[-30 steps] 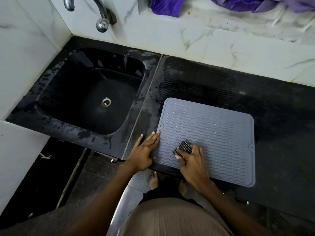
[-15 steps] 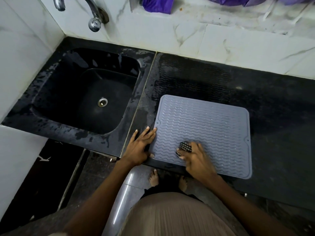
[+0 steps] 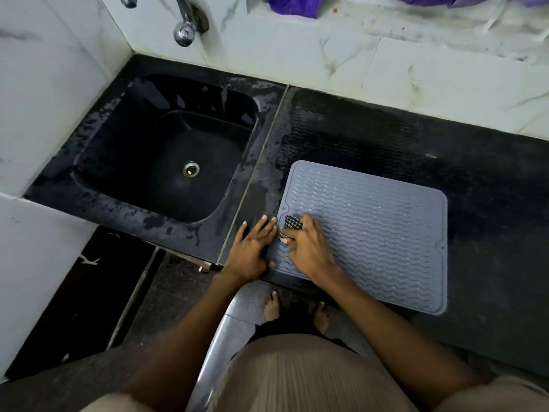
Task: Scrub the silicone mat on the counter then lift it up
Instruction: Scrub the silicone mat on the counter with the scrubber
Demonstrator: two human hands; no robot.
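A grey silicone mat (image 3: 374,230) with wavy ridges lies flat on the black counter (image 3: 490,185), its near edge at the counter's front. My right hand (image 3: 309,251) grips a small black-and-white checked scrubber (image 3: 292,223) and presses it on the mat's left part near the edge. My left hand (image 3: 252,248) lies flat with straight fingers on the counter, its fingertips touching the mat's left edge.
A black sink (image 3: 166,162) with a metal drain sits left of the mat, under a chrome tap (image 3: 185,31). White marble-look tiles back the counter, with purple cloth (image 3: 294,4) on the ledge above. My bare feet (image 3: 271,304) stand below the counter edge.
My right hand has slid the scrubber leftward across the mat, up to its left edge beside my left hand. The left hand stays at the mat's left edge.
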